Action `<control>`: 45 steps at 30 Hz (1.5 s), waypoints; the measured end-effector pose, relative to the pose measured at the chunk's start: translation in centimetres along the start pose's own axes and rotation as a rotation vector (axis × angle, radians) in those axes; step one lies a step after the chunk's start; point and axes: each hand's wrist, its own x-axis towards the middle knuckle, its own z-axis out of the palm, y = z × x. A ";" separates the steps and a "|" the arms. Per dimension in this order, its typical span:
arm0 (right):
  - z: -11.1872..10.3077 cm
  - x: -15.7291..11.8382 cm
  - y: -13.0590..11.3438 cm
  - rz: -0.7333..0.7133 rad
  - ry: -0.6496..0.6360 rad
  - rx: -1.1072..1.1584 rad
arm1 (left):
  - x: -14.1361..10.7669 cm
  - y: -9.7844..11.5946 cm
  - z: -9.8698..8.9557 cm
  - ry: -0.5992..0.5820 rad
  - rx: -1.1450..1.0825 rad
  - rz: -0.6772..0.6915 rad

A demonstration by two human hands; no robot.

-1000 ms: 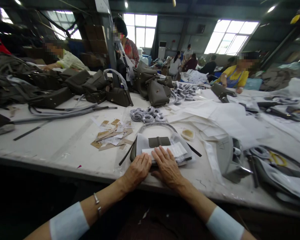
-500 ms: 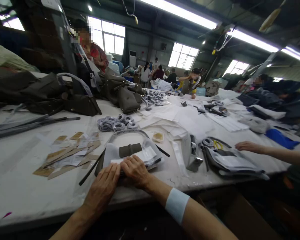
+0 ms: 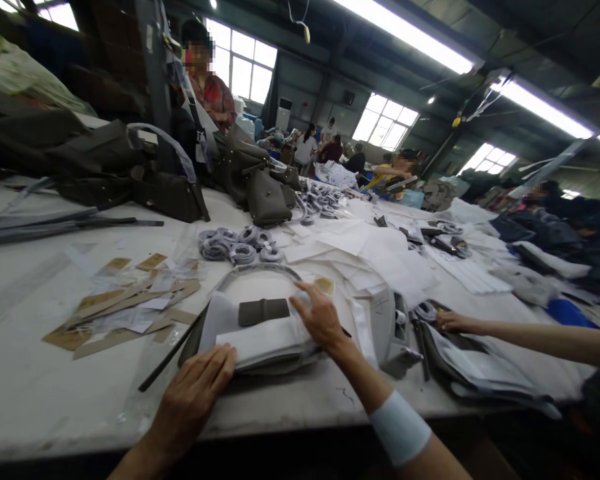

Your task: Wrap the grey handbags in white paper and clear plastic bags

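A dark bag (image 3: 275,363) lies flat at the table's front edge, with white paper (image 3: 260,339) folded over it and a wrapped handle (image 3: 260,268) arching behind. My left hand (image 3: 195,390) rests on the paper's left corner, its fingers together and extended. Over the bag's right side is my right hand (image 3: 323,319), thumb and fingers apart, holding nothing. A dark brown flap (image 3: 263,311) shows between the hands. Just behind my right hand sits a small clear box (image 3: 325,286) with something yellow inside.
Cardboard strips and paper tags (image 3: 130,303) lie at left, coiled wrapped straps (image 3: 240,245) behind the bag. White sheets (image 3: 360,250) spread across the middle. At right, another person's hand (image 3: 457,323) touches a second bag (image 3: 485,367). Dark bags (image 3: 167,193) are piled at back left.
My right hand has lifted from the front edge and moved right and back, its fingers spreading. My left hand has shifted slightly left and down. The other person's hand has moved onto the second bag.
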 end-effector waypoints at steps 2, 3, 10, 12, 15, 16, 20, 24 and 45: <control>-0.3 1.6 3.9 0.187 -0.032 -0.185 | -0.2 -0.1 0.1 -0.021 -0.001 -0.005; -0.2 2.1 5.6 0.244 -0.051 -0.239 | -0.3 -0.1 0.1 -0.031 0.000 -0.003; 2.3 1.7 10.9 0.286 -0.220 -0.295 | 0.4 -0.1 -0.5 -0.014 0.002 0.010; 1.9 1.5 11.1 0.285 -0.212 -0.295 | 0.6 0.1 -0.5 -0.005 -0.011 -0.009; -0.2 0.6 11.4 0.307 -0.147 -0.309 | 0.5 0.4 -0.5 -0.003 -0.022 -0.025; -1.1 -0.1 11.5 0.323 -0.121 -0.319 | 0.4 0.4 -0.4 -0.002 -0.024 -0.032; -3.8 -4.8 11.6 0.399 -0.078 -0.366 | 0.0 0.5 0.1 -0.007 -0.036 -0.053; -3.6 -9.3 11.5 0.502 -0.121 -0.430 | -0.2 0.3 0.2 0.003 -0.025 -0.038; -5.7 -11.4 2.6 0.260 -0.404 0.121 | 0.0 0.0 0.3 0.065 -0.028 -0.028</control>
